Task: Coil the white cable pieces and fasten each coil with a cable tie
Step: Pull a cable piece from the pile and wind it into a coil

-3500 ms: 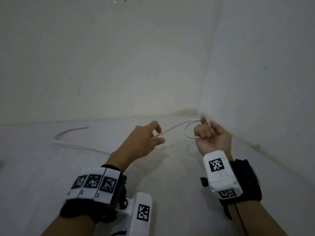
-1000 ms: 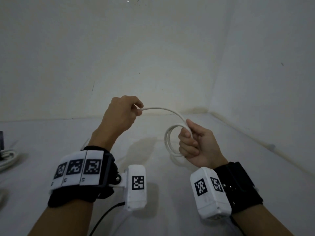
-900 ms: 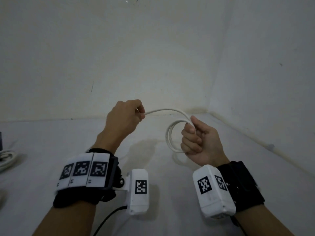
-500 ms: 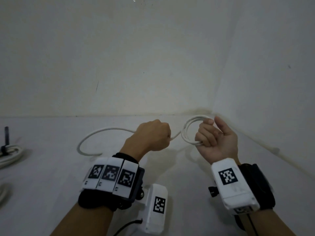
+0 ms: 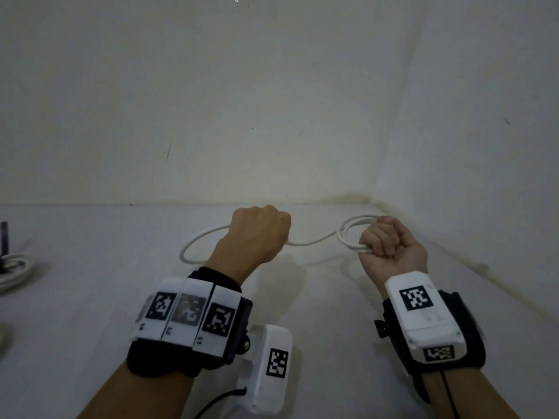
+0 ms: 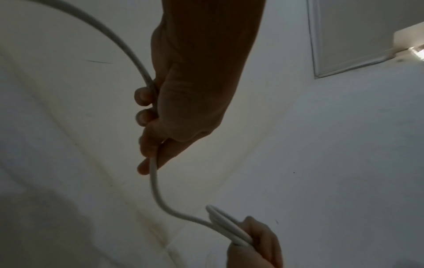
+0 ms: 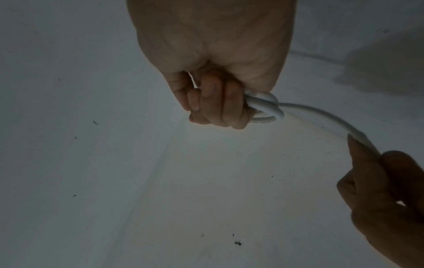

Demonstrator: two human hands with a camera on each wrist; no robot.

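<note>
A white cable [image 5: 311, 241] runs between my two hands above the white surface. My right hand [image 5: 390, 246] grips a small coil [image 5: 352, 232] of a few turns of it, fingers curled round the bundle [image 7: 263, 108]. My left hand [image 5: 257, 234] is a fist around the free run of the cable [image 6: 153, 174], which passes through the fist and arcs out to the left in a loose loop [image 5: 193, 246] on the surface. The cable's far end is hidden behind my left hand.
Another white cable coil [image 5: 13, 269] lies at the far left edge with a dark upright piece [image 5: 4, 237] beside it. Walls [image 5: 453, 131] close in behind and to the right, meeting in a corner just beyond my right hand.
Both hands came down from chest height toward the surface. The coil in my right hand gained a turn, and my left hand slid back along the cable, leaving a loose loop at the left.
</note>
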